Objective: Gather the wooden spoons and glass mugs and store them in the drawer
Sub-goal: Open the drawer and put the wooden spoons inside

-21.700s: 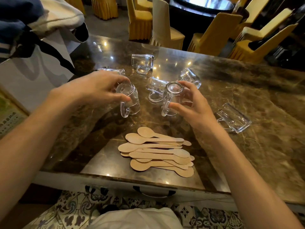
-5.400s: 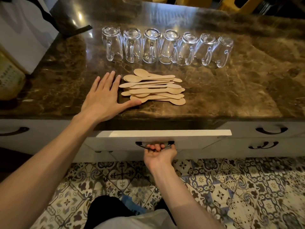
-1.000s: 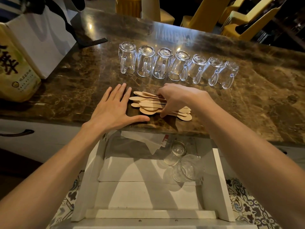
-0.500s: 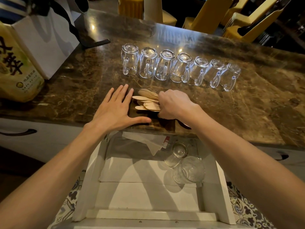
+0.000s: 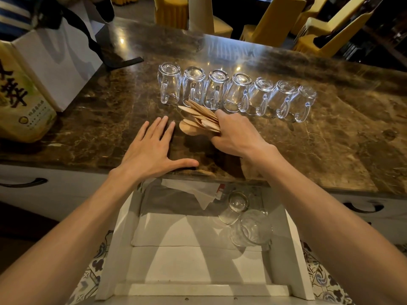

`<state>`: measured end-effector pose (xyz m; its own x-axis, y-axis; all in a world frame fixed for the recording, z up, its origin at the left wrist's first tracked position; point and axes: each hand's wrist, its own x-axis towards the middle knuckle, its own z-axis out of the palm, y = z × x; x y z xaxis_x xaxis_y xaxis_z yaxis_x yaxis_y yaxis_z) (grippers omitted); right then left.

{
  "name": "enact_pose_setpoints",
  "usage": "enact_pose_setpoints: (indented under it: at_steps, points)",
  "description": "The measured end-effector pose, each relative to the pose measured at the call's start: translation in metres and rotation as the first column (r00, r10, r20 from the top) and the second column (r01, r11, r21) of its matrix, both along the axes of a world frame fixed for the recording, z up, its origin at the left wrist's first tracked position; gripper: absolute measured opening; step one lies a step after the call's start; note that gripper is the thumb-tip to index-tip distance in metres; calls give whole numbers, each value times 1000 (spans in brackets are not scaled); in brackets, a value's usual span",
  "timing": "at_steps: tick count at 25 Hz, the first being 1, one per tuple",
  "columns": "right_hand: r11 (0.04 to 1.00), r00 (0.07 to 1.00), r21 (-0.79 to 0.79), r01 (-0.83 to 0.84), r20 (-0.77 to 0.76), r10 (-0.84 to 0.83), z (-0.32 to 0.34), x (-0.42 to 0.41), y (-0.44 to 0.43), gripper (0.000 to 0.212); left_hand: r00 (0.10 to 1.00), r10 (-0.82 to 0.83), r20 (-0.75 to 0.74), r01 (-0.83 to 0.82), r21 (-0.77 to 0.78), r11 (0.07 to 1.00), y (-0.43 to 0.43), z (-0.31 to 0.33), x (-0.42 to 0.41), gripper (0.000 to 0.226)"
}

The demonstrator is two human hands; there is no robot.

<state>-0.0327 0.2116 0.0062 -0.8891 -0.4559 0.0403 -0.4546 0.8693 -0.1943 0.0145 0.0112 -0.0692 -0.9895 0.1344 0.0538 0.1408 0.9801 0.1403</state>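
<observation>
My right hand [image 5: 236, 137] grips a bundle of flat wooden spoons [image 5: 199, 118], their bowls fanned out to the left just above the marble counter [image 5: 330, 146]. My left hand [image 5: 152, 154] lies flat on the counter beside them, fingers spread. Behind the spoons several glass mugs [image 5: 217, 89] stand upside down in a row. Below the counter edge a white drawer [image 5: 296, 260] is pulled out; two glass jars [image 5: 246, 219] lie in its right rear part, near some crumpled paper [image 5: 193, 192].
A white paper bag [image 5: 57, 62] and a yellow printed bag [image 5: 19, 102] stand at the counter's left end. Yellow-covered chairs [image 5: 275, 18] stand beyond the counter. Shut drawers with dark handles [image 5: 22, 182] flank the pulled-out one. Patterned floor tiles lie below.
My right hand has closed round the spoon pile and lifted it, tilting the bowls up to the left. My left hand has stayed flat on the counter.
</observation>
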Motion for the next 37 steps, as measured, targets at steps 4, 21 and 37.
enact_pose_setpoints:
  at_steps: [4,21,37]
  points:
    - [936,997,-349,52,-27,-66,0,-1,8,29,1000,-11,3,11,2,1000,1,2,2,125]
    - [254,946,-959,121,34,-323,-27,8,-12,23,1000,1,17,-1,-11,1000,3,11,2,125]
    - [446,973,-877,180,92,-212,-49,11,-11,28,1000,8,4,-7,-16,1000,2,5,-2,125]
